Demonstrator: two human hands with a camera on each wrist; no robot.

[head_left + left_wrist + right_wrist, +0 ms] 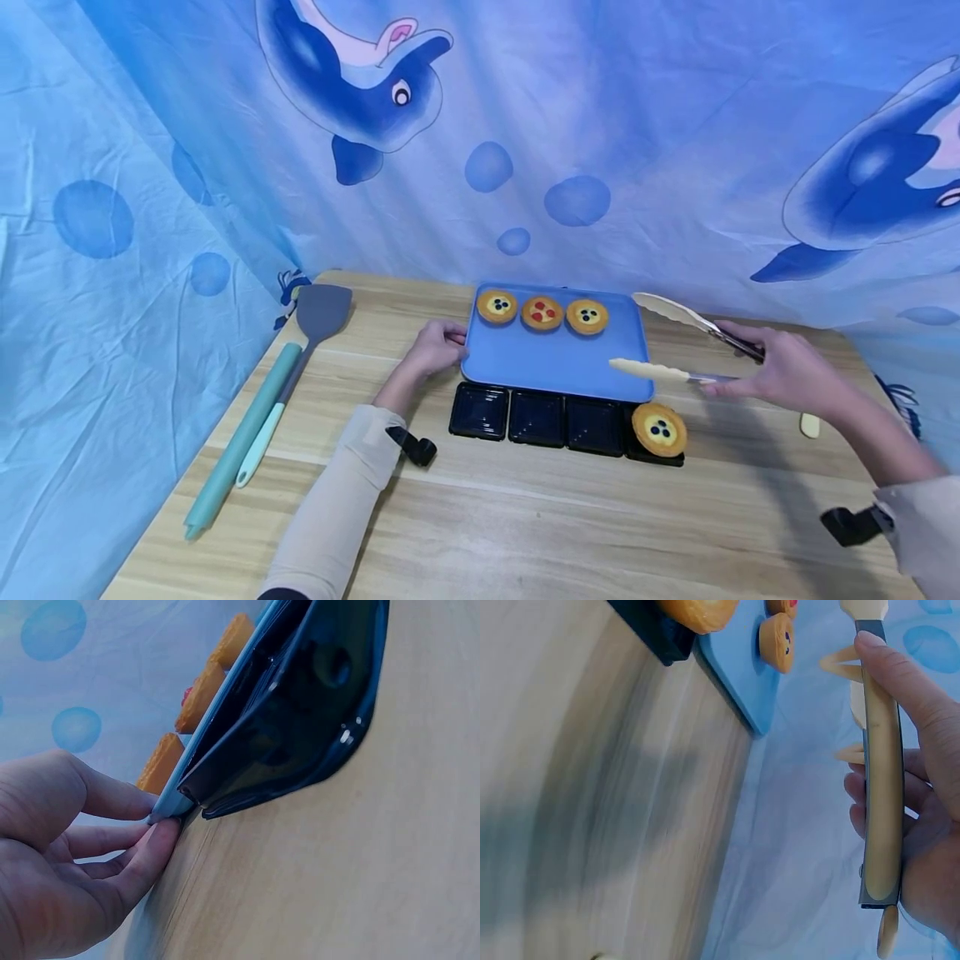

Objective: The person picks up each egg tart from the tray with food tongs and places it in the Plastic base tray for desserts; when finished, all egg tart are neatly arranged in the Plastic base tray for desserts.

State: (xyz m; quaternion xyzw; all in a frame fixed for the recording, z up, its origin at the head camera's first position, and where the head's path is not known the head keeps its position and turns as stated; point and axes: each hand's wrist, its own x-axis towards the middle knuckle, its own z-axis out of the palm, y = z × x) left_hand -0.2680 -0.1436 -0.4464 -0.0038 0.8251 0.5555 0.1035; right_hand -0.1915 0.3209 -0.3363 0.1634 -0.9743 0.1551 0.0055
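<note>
My left hand [437, 348] pinches the left edge of a blue tray [540, 360]; the left wrist view shows thumb and fingers on its rim. Along the tray's far side sit three tarts: two with blue berries, such as the left tart [497, 307], and one red-topped tart [542, 313] between them. My right hand [787, 371] holds a pair of tongs [883, 780], their cream tips spread apart over the tray's right end with nothing between them. In front of the tray, a row of black square containers [480, 411] holds one berry tart [660, 430] in its rightmost container.
On the left lie a teal rolling pin [243, 437] and a spatula [324, 312] with a grey head. A small cream-coloured end of some object [810, 426] shows beneath my right forearm. A blue dolphin-print curtain [600, 125] hangs behind the wooden table [510, 525].
</note>
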